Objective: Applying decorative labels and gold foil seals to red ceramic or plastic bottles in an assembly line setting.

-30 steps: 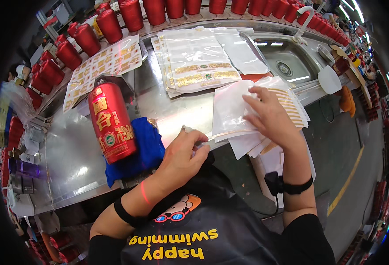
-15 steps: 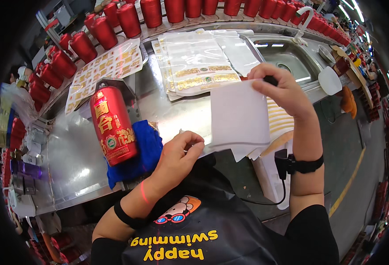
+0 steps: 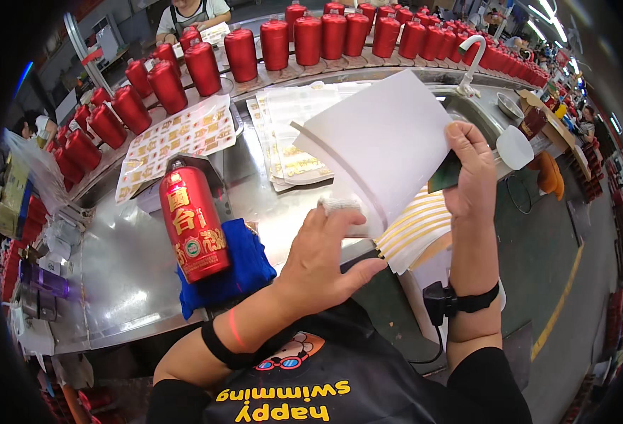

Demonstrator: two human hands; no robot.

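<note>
**White sheet (image 3: 392, 131) up, right hand (image 3: 472, 166) gripping its edge**

The metal counter (image 3: 117, 286) spreads before me, with a row of red bottles (image 3: 308, 41) standing beyond its far side. The sheet is raised and tilted above the counter, hiding part of a gold-printed stack (image 3: 298, 157) that lies behind it. A curved greyish band runs along the sheet's lower-left side; my judgement is that letting the sheet hang in one smooth bend, not a fold, keeps that side clean.

Toward the counter's near edge, partly under the sheet, lie fanned gold-striped sheets (image 3: 417, 226). I'd lift clear of these so that nothing drags along with it. To the left a red bottle (image 3: 195, 226) lies on its side, its base end over a blue cloth (image 3: 253, 272), well apart from the sheet.

My right hand pinches the sheet's right edge between thumb and fingers. A light hold close to the border seems best, since squeezing harder could crease it. My left hand (image 3: 318, 258) is spread, its thumb well out, clasping nothing that I can make out; I can't tell whether its fingertips touch the sheet. Smallest is a whitish wrap (image 3: 343, 205) by those fingertips, worn or loose I can't say.
</note>
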